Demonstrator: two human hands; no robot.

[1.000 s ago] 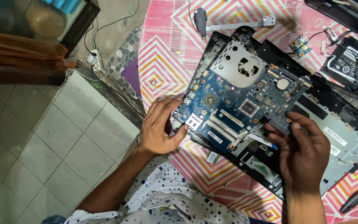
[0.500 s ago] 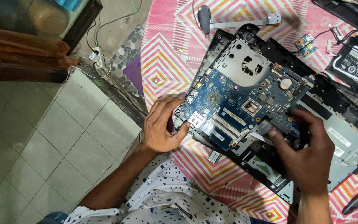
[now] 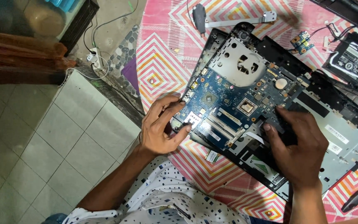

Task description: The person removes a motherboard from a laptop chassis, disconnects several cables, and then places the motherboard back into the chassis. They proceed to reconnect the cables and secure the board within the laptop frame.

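On the round tabletop (image 3: 162, 62), covered with a pink and orange zigzag cloth, an opened laptop base (image 3: 332, 137) lies diagonally with its blue circuit board (image 3: 233, 97) exposed and seated in the black shell. The left hand (image 3: 160, 126) is at the near left corner of the board, thumb and fingers closed in a pinch on the board's edge beside a small white-labelled part. The right hand (image 3: 299, 145) rests palm-down over the lower right portion of the board, fingers bent and pressed against a dark part there; whether it grips anything underneath cannot be told, as the hand covers it. A silvery metal plate with a round fan opening (image 3: 239, 66) sits at the upper end of the board, and a square chip socket (image 3: 247, 108) lies near the board's middle. A small green card (image 3: 212, 156) lies on the cloth just beside the near edge of the base. At the far side of the tabletop rest a metal hinge bracket (image 3: 233, 18), a small blue board with wires (image 3: 302, 41) and a black battery pack (image 3: 355, 62), all apart from the base. To the left, below the tabletop, are a tiled floor (image 3: 30, 145) and a white power strip with cables (image 3: 93, 58). The person's sleeve (image 3: 154, 203) is white with dark spots.
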